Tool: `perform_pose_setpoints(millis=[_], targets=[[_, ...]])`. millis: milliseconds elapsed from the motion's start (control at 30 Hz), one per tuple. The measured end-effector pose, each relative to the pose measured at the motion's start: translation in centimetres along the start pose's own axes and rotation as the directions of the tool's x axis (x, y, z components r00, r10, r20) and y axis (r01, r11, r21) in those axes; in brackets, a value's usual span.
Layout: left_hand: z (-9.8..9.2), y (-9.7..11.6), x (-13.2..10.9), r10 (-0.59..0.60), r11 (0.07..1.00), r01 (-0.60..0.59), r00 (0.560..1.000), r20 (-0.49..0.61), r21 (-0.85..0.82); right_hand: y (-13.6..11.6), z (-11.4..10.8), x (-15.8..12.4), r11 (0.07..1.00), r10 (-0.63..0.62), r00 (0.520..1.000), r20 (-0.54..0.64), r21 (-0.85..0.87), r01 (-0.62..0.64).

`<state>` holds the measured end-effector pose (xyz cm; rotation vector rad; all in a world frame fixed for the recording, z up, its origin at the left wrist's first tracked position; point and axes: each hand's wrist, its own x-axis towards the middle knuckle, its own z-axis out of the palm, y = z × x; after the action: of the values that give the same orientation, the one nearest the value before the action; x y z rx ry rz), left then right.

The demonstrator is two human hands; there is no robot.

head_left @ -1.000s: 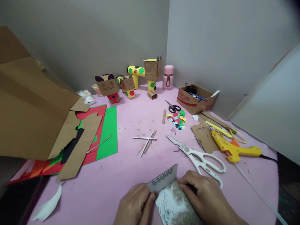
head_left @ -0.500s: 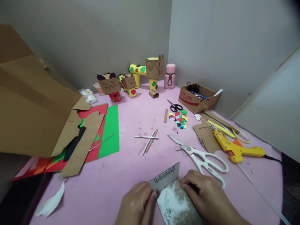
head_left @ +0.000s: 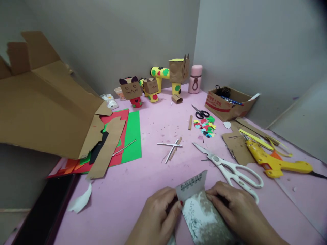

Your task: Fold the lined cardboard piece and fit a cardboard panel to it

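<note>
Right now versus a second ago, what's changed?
Only the view visibly changed: it swung left, so things sit further right in the picture. Nothing was taken hold of or let go. Left hand and right hand still grip the folded card; white scissors and glue gun stayed put.

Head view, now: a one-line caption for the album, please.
Left hand and right hand hold a folded printed card near white-handled scissors on a pink table.
</note>
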<state>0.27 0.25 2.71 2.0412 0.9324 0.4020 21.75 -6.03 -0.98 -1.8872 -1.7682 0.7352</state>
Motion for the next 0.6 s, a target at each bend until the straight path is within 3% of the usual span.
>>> perform_pose_setpoints(millis=[200, 600], targets=[[-0.2, -0.18, -0.36, -0.019, 0.998, 0.022, 0.999, 0.051, -0.062, -0.22, 0.07, 0.01, 1.0, 0.007, 1.0, -0.015, 0.007, -0.006], [-0.42, -0.4, -0.57, 0.01, 0.998, -0.011, 1.0, -0.005, -0.068, -0.46, 0.02, -0.04, 0.999, 0.015, 1.0, -0.019, 0.036, -0.014]])
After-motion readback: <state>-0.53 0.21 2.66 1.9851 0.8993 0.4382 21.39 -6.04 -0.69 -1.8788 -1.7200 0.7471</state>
